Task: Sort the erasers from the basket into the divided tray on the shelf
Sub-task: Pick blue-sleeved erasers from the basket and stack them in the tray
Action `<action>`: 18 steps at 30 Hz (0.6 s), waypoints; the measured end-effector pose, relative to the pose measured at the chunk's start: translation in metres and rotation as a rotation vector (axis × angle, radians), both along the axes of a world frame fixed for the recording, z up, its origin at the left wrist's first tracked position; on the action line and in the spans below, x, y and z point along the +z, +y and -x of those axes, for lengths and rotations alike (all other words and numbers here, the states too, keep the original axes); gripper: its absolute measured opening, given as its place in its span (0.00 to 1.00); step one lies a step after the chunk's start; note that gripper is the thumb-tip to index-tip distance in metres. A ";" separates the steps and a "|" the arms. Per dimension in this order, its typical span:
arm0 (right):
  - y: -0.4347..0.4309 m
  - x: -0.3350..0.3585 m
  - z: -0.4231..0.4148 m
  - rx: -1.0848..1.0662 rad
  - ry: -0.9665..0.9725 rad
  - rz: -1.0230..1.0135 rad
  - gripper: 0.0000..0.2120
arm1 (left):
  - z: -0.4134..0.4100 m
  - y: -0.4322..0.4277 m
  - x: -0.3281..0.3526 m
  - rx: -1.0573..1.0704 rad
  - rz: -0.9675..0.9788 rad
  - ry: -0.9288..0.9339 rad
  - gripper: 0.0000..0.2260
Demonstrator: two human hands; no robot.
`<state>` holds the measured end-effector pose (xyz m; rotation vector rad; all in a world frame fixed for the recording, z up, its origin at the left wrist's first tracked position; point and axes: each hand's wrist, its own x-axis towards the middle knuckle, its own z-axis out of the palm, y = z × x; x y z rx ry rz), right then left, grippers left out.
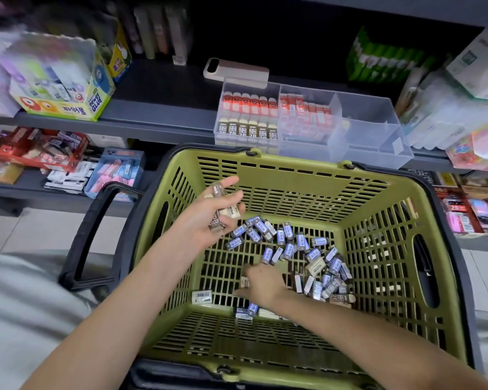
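Extends a bare left arm from lower left, left hand palm-up at centre frame, fingers curled round several small cream-and-brown wrapped erasers. Extends a bare right arm from lower right, right hand palm-down, blurred, grip unclear.

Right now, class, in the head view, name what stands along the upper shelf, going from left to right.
Power Glue box → divided tray → pale wrapped packs at the far right.
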<state>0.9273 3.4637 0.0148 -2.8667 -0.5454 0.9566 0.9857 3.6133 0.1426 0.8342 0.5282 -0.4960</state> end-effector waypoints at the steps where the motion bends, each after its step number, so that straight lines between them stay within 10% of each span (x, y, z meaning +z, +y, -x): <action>1: 0.005 -0.006 0.003 0.018 -0.008 -0.002 0.18 | -0.001 0.001 0.000 -0.025 -0.040 -0.010 0.17; 5: 0.004 0.000 -0.007 -0.264 0.072 -0.240 0.06 | 0.001 0.001 -0.004 -0.136 -0.262 -0.011 0.10; 11: -0.028 0.086 -0.040 -0.839 0.537 -1.264 0.09 | 0.009 -0.012 -0.017 -0.332 -0.493 0.015 0.22; 18: -0.044 0.111 -0.041 -0.703 0.256 -1.299 0.12 | 0.015 -0.019 -0.020 -0.452 -0.135 0.144 0.15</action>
